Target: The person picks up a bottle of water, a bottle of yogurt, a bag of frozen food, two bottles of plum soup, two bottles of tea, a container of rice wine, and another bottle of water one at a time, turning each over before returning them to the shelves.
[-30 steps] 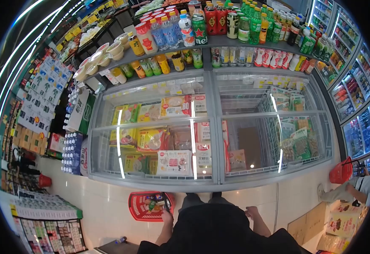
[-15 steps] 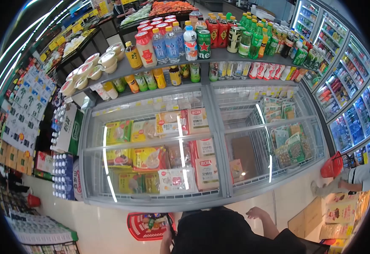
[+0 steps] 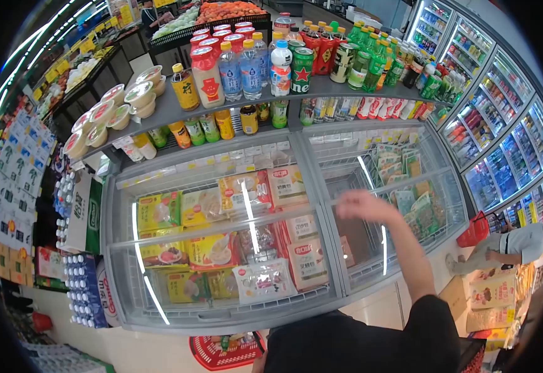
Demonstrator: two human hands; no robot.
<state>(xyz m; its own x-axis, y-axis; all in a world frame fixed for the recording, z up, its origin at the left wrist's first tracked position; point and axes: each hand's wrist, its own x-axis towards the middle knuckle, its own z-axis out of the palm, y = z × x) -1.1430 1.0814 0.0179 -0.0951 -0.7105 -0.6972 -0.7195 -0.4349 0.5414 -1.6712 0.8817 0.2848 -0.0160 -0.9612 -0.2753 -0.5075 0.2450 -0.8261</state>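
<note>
My right hand [image 3: 360, 205] is stretched out over the chest freezer [image 3: 222, 314], close above the glass lid near the middle divider; its fingers are smeared by motion. Low at the bottom edge, only a sliver of my left hand [image 3: 259, 363] shows, at the handle side of a red shopping basket [image 3: 206, 359] with a few small packaged goods inside. Under the glass lie yellow and red bags of frozen food [image 3: 212, 248], a white bag [image 3: 264, 281] and upright cream-coloured packs [image 3: 309, 262]. Green-and-white bags [image 3: 411, 199] fill the right end.
Along the freezer's back runs a shelf [image 3: 159, 118] with bottles, cans and lidded tubs [image 3: 100, 112]. Packs of white-capped bottles [image 3: 85, 292] stand at the left. Another person [image 3: 514, 245] with a red basket [image 3: 472, 230] stands at the right, by glass-door fridges [image 3: 501, 137].
My right hand has risen from beside my body and reached forward over the freezer lid. The view has tilted and shifted slightly; my left hand has mostly slipped out of sight.
</note>
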